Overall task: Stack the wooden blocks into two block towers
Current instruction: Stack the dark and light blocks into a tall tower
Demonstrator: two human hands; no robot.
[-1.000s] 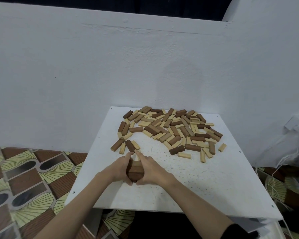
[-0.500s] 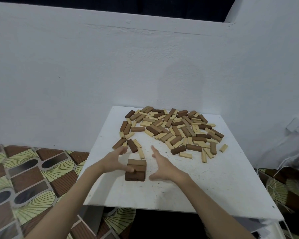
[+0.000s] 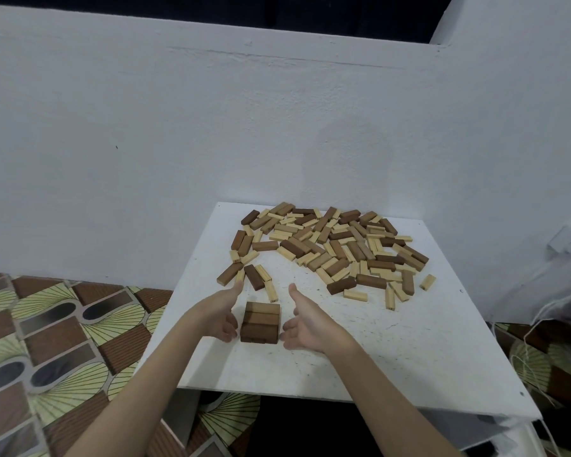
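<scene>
One head-worn wide-angle view looks forward and down from the worktop's (image 3: 409, 341) near edge toward the far wall (image 3: 211, 127)

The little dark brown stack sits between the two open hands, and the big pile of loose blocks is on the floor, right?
Not quite. The head view shows the pile of loose blocks lying on the white table, not on the floor. The rest holds: the dark brown stack sits between the open left hand and right hand.

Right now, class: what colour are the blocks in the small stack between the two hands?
Dark brown wood, seen in the head view: the small stack.
</scene>
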